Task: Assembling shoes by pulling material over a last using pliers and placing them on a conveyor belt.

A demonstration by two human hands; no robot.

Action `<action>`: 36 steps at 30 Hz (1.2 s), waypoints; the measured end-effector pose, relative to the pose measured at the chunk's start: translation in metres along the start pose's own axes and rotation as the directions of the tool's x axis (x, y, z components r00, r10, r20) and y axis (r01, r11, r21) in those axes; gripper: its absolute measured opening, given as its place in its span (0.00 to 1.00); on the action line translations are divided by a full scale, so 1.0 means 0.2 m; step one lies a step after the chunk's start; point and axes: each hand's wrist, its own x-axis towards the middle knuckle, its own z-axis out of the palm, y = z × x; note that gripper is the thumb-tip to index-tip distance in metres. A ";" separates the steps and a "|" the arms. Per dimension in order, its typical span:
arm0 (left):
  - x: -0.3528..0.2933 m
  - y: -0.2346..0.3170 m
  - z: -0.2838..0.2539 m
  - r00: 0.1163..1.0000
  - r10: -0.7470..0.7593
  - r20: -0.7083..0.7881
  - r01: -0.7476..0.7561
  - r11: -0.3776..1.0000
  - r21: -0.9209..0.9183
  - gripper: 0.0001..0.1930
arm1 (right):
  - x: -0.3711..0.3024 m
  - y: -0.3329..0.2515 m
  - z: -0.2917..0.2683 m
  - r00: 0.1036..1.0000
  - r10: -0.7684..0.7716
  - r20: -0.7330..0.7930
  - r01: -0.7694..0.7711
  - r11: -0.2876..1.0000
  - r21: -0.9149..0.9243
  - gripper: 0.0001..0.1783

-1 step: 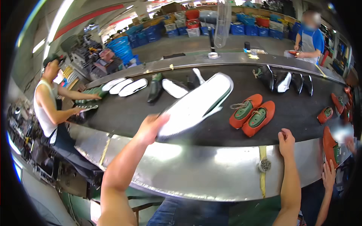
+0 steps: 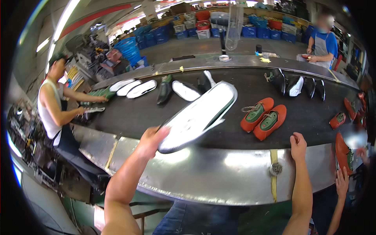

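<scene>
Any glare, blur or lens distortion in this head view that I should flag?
Head view: ceiling light glares off the metal rim of the conveyor belt; fisheye bends both into an arc, corners vignetted black; the white sole in the left hand is overexposed; the right hand is sharp.

Left hand (image 2: 150, 141) grips the near end of a long white shoe sole (image 2: 199, 115), holding it tilted up over the dark conveyor belt (image 2: 129, 117), its far end pointing away. Right hand (image 2: 298, 145) rests at the belt's near edge, fingers curled, holding nothing, just this side of a pair of orange shoes (image 2: 263, 115) lying on the belt. Farther back lie more white soles (image 2: 133, 87) and a row of black shoes (image 2: 298, 85). A person in a white sleeveless top (image 2: 53, 105) works at the belt's left end, another in a blue shirt (image 2: 323, 41) stands beyond it.
</scene>
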 end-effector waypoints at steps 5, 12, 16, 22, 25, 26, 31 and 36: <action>-0.91 -0.24 -0.31 0.904 0.394 -0.164 -0.250 0.801 0.544 0.27 | -0.13 0.06 -0.02 0.961 0.201 -0.188 -0.131 0.934 0.331 0.17; -1.04 -0.46 -0.36 0.948 0.319 -0.020 -0.048 0.202 0.978 0.41 | -1.67 -0.69 -0.28 0.893 -0.040 0.448 0.014 0.998 0.061 0.07; -0.61 -0.33 -0.18 0.995 0.100 0.026 -0.045 0.194 0.980 0.47 | -2.51 -0.68 -0.44 0.526 0.112 0.843 0.088 0.979 -0.185 0.23; 0.05 -0.40 -0.33 0.999 0.030 -0.038 0.023 0.414 0.910 0.45 | -2.88 -0.82 -0.60 0.597 0.110 0.794 0.234 0.924 -0.304 0.29; -0.01 -0.43 -0.24 0.996 -0.007 -0.084 0.077 0.469 0.880 0.42 | -2.86 -0.81 -0.64 0.360 0.410 0.838 -0.070 0.908 -0.414 0.34; -0.12 -0.41 -0.18 0.998 -0.014 -0.058 0.058 0.469 0.881 0.42 | -2.86 -0.77 -0.67 0.371 0.411 0.833 -0.199 0.911 -0.361 0.39; -0.80 -0.33 0.08 0.977 0.143 0.158 -0.174 0.964 0.202 0.29 | -2.91 -0.49 -0.69 0.132 0.423 0.897 -0.796 0.584 -0.159 0.36; -1.56 -0.85 0.43 0.928 0.348 0.131 -0.299 0.908 -0.292 0.41 | -2.63 -0.83 -0.66 0.264 0.218 0.939 -0.875 0.465 0.138 0.18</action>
